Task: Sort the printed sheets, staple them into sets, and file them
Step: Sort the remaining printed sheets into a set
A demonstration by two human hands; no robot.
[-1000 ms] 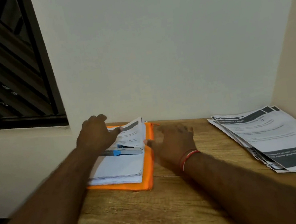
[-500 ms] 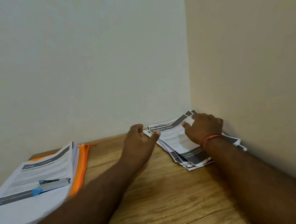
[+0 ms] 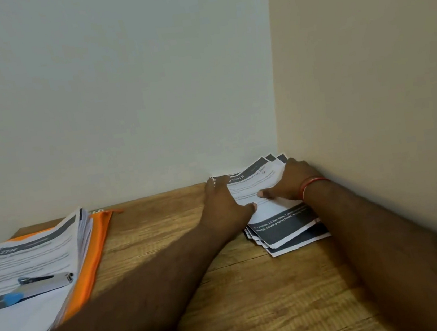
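Observation:
A fanned pile of loose printed sheets (image 3: 281, 226) with dark header and footer bands lies in the table's back right corner. My left hand (image 3: 225, 206) lies against the pile's left edge with its thumb on the top sheet. My right hand (image 3: 289, 181), a red band at its wrist, rests flat on the top sheet next to the side wall, thumb stretched toward the left hand. A thick stack of printed sheets (image 3: 29, 259) sits on an orange folder (image 3: 95, 251) at the left, and a grey stapler (image 3: 57, 279) with a blue part lies on top of it.
The wooden table (image 3: 200, 292) meets a white back wall and a beige side wall (image 3: 368, 90) on the right. Bare wood shows between the folder and the loose pile, crossed by my left forearm.
Both hands left the folder stack and reached right onto the loose pile. My view swung right with them. Since half a second ago both hands have settled further onto the sheets.

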